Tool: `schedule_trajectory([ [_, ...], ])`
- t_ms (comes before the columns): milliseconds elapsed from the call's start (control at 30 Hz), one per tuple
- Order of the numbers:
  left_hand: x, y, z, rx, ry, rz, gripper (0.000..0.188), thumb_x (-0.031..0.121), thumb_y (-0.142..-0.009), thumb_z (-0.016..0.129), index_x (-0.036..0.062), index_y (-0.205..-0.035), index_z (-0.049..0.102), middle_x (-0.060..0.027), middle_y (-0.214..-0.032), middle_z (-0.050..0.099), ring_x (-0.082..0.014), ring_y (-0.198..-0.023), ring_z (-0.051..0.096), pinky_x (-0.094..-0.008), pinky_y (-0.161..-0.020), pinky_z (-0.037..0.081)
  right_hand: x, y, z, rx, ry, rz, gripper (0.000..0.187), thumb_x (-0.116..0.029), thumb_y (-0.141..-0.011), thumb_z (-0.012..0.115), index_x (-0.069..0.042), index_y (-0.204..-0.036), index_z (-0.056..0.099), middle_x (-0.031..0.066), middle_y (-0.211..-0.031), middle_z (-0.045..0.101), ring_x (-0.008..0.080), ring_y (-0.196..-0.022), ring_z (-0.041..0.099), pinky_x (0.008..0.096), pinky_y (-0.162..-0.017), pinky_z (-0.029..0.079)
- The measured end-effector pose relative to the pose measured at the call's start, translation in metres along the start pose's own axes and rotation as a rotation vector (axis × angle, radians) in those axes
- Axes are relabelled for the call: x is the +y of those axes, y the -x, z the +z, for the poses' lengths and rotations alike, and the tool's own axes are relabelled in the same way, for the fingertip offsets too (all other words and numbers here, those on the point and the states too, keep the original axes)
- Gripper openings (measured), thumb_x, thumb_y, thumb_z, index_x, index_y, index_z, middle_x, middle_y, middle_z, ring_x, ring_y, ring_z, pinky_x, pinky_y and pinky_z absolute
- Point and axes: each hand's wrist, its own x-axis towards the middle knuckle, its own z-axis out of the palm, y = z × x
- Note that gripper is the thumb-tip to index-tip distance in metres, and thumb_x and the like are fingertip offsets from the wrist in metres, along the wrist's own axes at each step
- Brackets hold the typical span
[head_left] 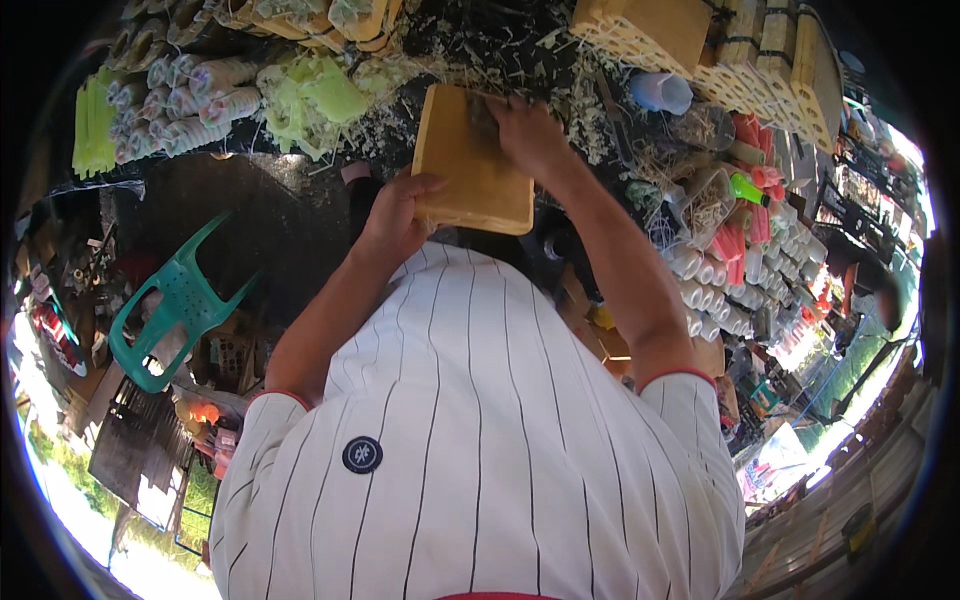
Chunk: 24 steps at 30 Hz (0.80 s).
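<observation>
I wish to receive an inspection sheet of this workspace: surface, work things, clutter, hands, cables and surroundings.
Surface: dark table, strewn with pale scraps.
Job's things: one yellow block, held over the near side.
Clutter: rolls and a yellow-green bundle at left, a cup at right.
Hands: left hand grips the block's left edge; right hand is at its far right corner.
Cables: nothing seen.
Surroundings: green chair at left.

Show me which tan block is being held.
The central tan block: the left hand grips its left edge, the right hand touches its upper right. No hand touches the stacked tan blocks.
</observation>
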Motion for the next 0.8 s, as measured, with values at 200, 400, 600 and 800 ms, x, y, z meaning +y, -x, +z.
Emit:
schedule_trajectory([
  [200,-0.026,-0.017,-0.036,0.01,-0.319,0.298,0.064,0.0,-0.09,0.07,-0.0041,-0.15,0.045,-0.0177,-0.135,0.062,-0.0326,-0.119,0.067,-0.0446,-0.102,0.056,0.002,-0.032,-0.02,-0.125,-0.016,-0.171,0.06,-0.008,-0.085,0.068,-0.004,-0.144,0.058,0.0184,-0.111,0.072,0.0347,-0.107,0.072,0.0454,-0.096,0.058],
  [400,-0.005,0.013,0.019,0.049,-0.142,0.343,0.103,-0.013,-0.081,0.077,-0.0018,-0.166,0.02,-0.0168,-0.141,0.057,-0.0258,-0.123,0.064,-0.0391,-0.099,0.057,-0.004,-0.011,-0.006,-0.028,-0.035,-0.162,0.056,-0.011,-0.086,0.069,-0.004,-0.141,0.062,0.0177,-0.111,0.073,0.0351,-0.106,0.073,0.0469,-0.095,0.059],
  [600,0.01,0.027,0.031,-0.066,-0.599,0.27,0.109,-0.015,-0.069,0.084,-0.0038,-0.162,0.029,-0.0153,-0.142,0.056,-0.0244,-0.126,0.061,-0.0342,-0.101,0.057,0.04,-0.022,-0.041,-0.228,-0.303,0.11,0.062,0.0,-0.085,0.063,-0.008,-0.147,0.059,0.0218,-0.119,0.073,0.038,-0.112,0.071,0.048,-0.101,0.055],
  [800,0.014,0.023,0.034,0.067,-0.741,0.237,0.108,-0.02,-0.065,0.08,0.0058,-0.161,0.038,-0.0103,-0.144,0.054,-0.0214,-0.128,0.058,-0.0321,-0.097,0.058,0.013,0.104,-0.117,0.053,-0.813,0.319,0.068,0.011,-0.086,0.047,-0.008,-0.151,0.056,0.0291,-0.129,0.068,0.0426,-0.122,0.065,0.0484,-0.11,0.049],
])
